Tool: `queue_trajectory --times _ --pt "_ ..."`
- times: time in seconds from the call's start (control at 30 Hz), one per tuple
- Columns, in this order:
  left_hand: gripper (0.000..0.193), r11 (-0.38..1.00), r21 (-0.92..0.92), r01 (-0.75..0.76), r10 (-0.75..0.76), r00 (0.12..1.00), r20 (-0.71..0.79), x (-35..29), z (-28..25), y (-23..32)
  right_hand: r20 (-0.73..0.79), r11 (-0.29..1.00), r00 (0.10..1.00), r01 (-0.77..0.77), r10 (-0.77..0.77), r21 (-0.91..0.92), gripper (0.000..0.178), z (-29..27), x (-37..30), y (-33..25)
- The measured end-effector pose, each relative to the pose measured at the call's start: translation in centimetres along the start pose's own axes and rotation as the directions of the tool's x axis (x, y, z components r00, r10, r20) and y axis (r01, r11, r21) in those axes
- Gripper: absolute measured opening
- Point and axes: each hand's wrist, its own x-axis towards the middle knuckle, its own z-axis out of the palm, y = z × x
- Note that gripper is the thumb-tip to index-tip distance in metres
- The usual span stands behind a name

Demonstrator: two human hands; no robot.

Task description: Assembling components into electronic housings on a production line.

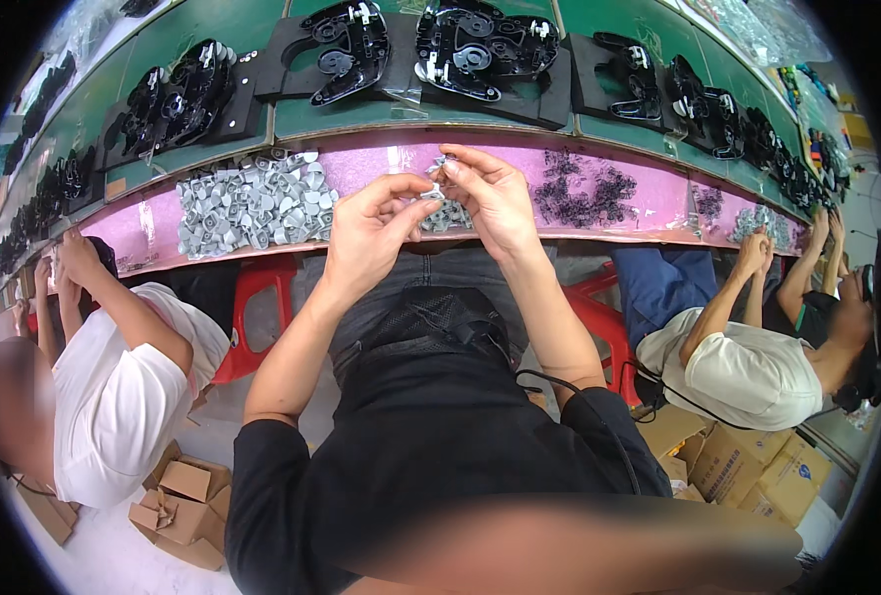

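My left hand point(376, 223) is closed in a pinch on a small grey plastic part point(432, 192) above the pink work strip. Just beside it, my right hand point(497, 198) pinches another small grey part point(444, 165) between thumb and forefinger. The two parts are close together, and the fingers partly cover them; whether they touch I cannot tell. Left of my hands lies a heap of loose grey plastic parts point(252, 203). A smaller heap of grey pieces point(447, 216) is partly hidden behind my hands. Small black parts point(584, 190) lie scattered to the right.
Beyond the pink strip point(371, 152), black plastic housings point(485, 50) rest on dark foam blocks along a green bench point(411, 117). Co-workers in white shirts sit left point(128, 387) and right point(748, 362). Red stools point(262, 317) and cardboard boxes point(187, 506) stand below.
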Motion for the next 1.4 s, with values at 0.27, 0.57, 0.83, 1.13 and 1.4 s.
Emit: queue_trajectory --times 0.27,0.57,0.83,1.13,1.4 --pt "0.029 0.842 0.483 -0.241 0.260 0.965 0.029 0.3 -1.4 1.3 0.056 0.971 0.997 0.061 -0.049 -0.232 0.027 1.5 -0.4 0.2" --pt "0.029 0.750 0.548 -0.370 0.380 0.920 0.101 0.0 -4.3 2.9 0.123 0.932 0.986 0.145 -0.109 -0.333 0.032 5.7 0.2 1.3" --pt "0.027 0.927 0.336 -0.167 0.170 0.985 0.021 -0.5 -8.5 2.6 0.251 0.944 0.967 0.126 -0.048 -0.305 0.033 8.0 2.6 2.1" --pt "0.022 0.974 0.204 -0.099 0.127 0.983 -0.129 -2.7 -10.2 3.4 0.573 -0.124 0.817 0.562 -0.074 -0.818 0.017 5.9 5.6 7.0" --pt "0.023 0.918 0.340 -0.204 0.235 0.971 -0.051 -2.5 -9.8 3.9 0.622 -0.080 0.781 0.625 0.059 -0.777 0.024 6.8 7.3 6.9"
